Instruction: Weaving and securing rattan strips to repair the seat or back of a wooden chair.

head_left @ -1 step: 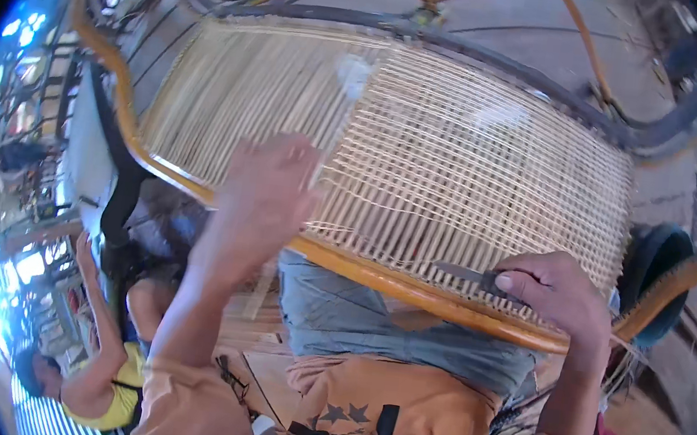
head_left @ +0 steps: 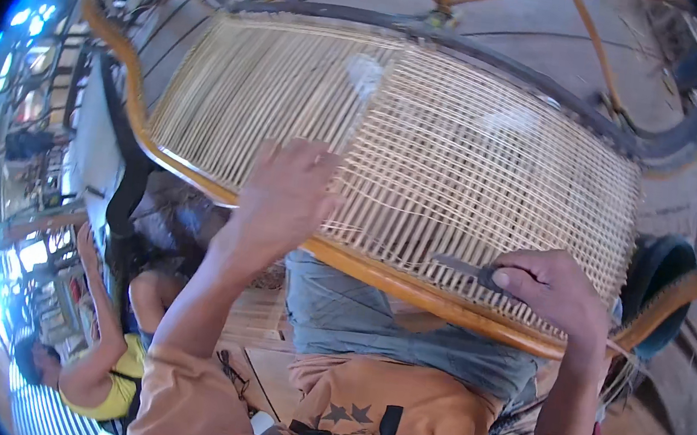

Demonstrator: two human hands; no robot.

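Across my lap lies a curved frame [head_left: 409,289] of glossy orange-brown poles, strung with a pale cane panel [head_left: 508,175]. The panel's right part is woven crosswise; its left part shows mainly parallel strands. My left hand [head_left: 287,189] is over the near middle of the panel, back upward, its fingertips blurred and partly hidden. Beside it a loose cane strand [head_left: 393,201] curves over the weave. At the near right edge my right hand [head_left: 551,288] is closed round the dark handle of a small knife [head_left: 459,266], whose grey blade points left across the strands.
Dark grey bars [head_left: 320,12] border the panel's far side, with thin orange poles [head_left: 591,47] beyond. A dark green bucket [head_left: 668,280] stands at the right, near loose strands [head_left: 628,370]. A person in a yellow top [head_left: 120,376] sits at the lower left.
My left hand has shifted slightly right over the panel and looks less blurred. The whole view has moved a little. My right hand keeps hold of the knife in nearly the same place.
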